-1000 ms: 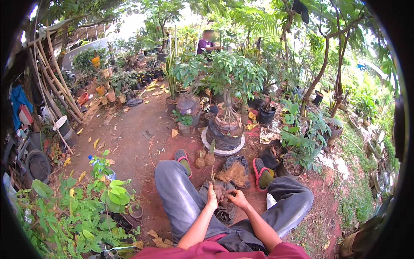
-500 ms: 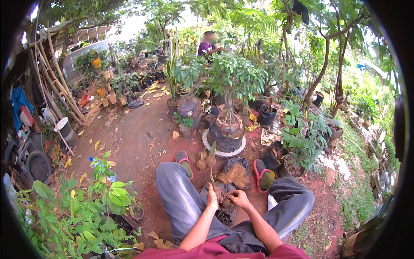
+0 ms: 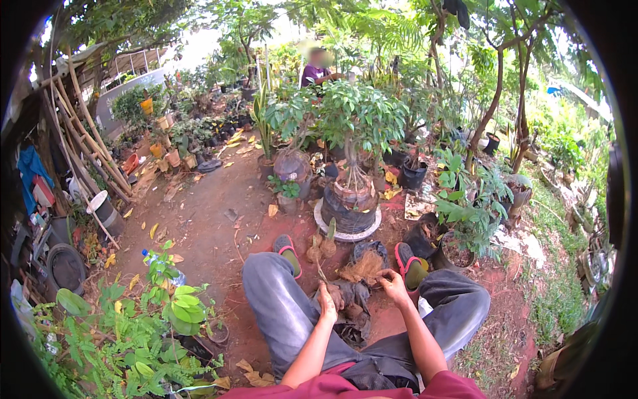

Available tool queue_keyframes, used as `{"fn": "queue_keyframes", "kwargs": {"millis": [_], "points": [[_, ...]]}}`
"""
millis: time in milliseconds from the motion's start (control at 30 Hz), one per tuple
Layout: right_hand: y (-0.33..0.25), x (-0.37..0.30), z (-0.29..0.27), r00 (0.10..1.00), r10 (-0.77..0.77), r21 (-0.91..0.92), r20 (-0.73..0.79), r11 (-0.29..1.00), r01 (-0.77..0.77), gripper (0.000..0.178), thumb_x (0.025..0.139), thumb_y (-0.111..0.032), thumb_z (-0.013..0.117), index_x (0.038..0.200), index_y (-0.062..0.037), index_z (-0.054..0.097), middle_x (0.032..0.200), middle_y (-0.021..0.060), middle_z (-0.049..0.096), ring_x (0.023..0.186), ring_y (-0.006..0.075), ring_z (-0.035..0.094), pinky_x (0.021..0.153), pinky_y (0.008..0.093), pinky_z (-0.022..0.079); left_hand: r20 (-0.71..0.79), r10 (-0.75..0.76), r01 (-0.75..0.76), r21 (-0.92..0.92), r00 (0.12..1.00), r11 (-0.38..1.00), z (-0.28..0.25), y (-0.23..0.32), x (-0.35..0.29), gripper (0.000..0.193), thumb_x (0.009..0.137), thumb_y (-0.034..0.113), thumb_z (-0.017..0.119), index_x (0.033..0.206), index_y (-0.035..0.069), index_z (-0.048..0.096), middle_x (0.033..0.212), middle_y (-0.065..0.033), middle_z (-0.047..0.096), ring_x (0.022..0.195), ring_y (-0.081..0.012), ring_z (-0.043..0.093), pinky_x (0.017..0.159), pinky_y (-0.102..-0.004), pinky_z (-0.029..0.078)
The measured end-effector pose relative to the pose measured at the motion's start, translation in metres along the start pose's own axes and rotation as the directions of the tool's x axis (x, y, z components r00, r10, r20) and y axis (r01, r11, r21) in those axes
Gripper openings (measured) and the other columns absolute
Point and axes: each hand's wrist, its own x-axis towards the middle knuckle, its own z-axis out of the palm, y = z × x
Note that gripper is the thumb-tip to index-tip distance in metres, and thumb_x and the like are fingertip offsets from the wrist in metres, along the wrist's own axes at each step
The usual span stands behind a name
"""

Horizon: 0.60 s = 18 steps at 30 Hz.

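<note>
My left hand (image 3: pixel 328 306) is closed round the lower part of a thin plant stem (image 3: pixel 320 271), which slants up and away between my knees. Below it, a dark plastic bag (image 3: pixel 355 319) lies crumpled on the ground with brown clumps in it. My right hand (image 3: pixel 395 288) is raised a little to the right, thumb and fingers pinched beside a tuft of brown fibre (image 3: pixel 362 267). What the pinch holds, if anything, is too small to make out. The fibre rests on another dark bag (image 3: pixel 373 250). Two brown balls stand just beyond, one a sprouting ball (image 3: pixel 327 248).
A large potted tree (image 3: pixel 349 199) stands ahead on a pale round base (image 3: pixel 359 237). Leafy plants (image 3: pixel 133 326) crowd the left front, and potted greenery (image 3: pixel 472 206) the right. Wooden poles (image 3: pixel 90 133) lean at the left. Another person (image 3: pixel 315 72) is at the back.
My right hand has moved away from the left, to the right and up toward the fibre. The left hand stays on the stem, whose top now leans further left.
</note>
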Motion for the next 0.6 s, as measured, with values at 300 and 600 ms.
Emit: {"fn": "queue_keyframes", "kwargs": {"millis": [300,600], "points": [[-0.022,-0.047,0.039,0.952,0.069,0.047,0.297,0.995,-0.087,0.025,0.084,-0.015,0.07,0.102,0.0005,0.065,0.092,0.0062,0.066,0.08,0.0119,0.06,0.071,0.0278,0.049,0.308,-0.068,-0.014,0.256,0.949,0.967,-0.005,-0.027,0.003,0.036,0.098,0.034,0.046,0.116,0.007,0.059,0.086,-0.003,0.063,0.076,-0.0154,0.063,0.067,-0.0325,0.053],[0.002,-0.037,0.043,0.99,0.065,0.011,0.124,0.998,-0.067,0.02,0.087,-0.017,0.069,0.096,-0.0003,0.063,0.087,0.0029,0.063,0.074,0.0097,0.056,0.067,0.0256,0.047,0.424,-0.26,0.2,0.181,0.867,0.963,0.009,-0.002,-0.019,0.027,0.093,0.031,0.059,0.11,0.009,0.058,0.094,-0.0033,0.065,0.078,-0.0158,0.065,0.064,-0.0306,0.055]]}}
